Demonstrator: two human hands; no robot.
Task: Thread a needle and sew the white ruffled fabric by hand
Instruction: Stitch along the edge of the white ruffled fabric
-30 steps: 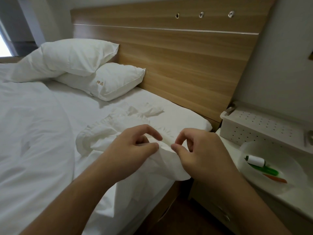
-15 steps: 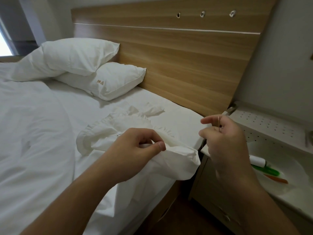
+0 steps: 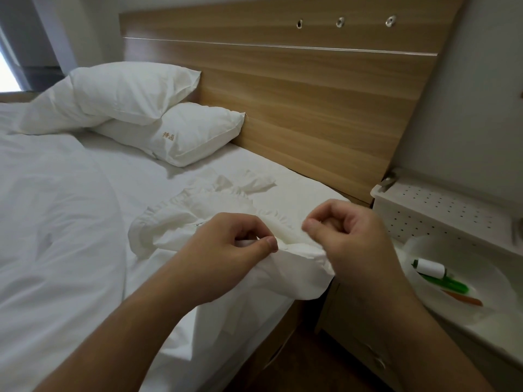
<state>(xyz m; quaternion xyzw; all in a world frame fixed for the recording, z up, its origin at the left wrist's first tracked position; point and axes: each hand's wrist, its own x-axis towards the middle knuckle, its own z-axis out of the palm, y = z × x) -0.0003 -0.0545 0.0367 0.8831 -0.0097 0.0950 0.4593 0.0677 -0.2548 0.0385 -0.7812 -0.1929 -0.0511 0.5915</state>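
Head view shows us both forearms reaching in from the bottom edge toward the bed's near corner. Our left hand [image 3: 226,247] pinches a fold of the white ruffled fabric [image 3: 203,213] between thumb and curled fingers, lifting its edge off the mattress. Just beside it, our right hand [image 3: 348,239] hovers over the same fold with fingers curled and thumb meeting the forefinger; whether that grip holds a needle or thread we cannot tell, since nothing so fine shows. The fabric lies bunched on the bed [image 3: 70,236] near the right edge, its frilled border running back toward the headboard.

To the right, on the bedside counter [image 3: 441,332], a white plate [image 3: 492,290] carries a spool of white thread [image 3: 430,268], a green tool [image 3: 450,285] and an orange one [image 3: 467,299] lying close together. Behind the plate sits a white perforated box [image 3: 441,207].

Farther off, two white pillows [image 3: 158,114] lean against the wooden headboard [image 3: 311,89], one stacked partly on the other.
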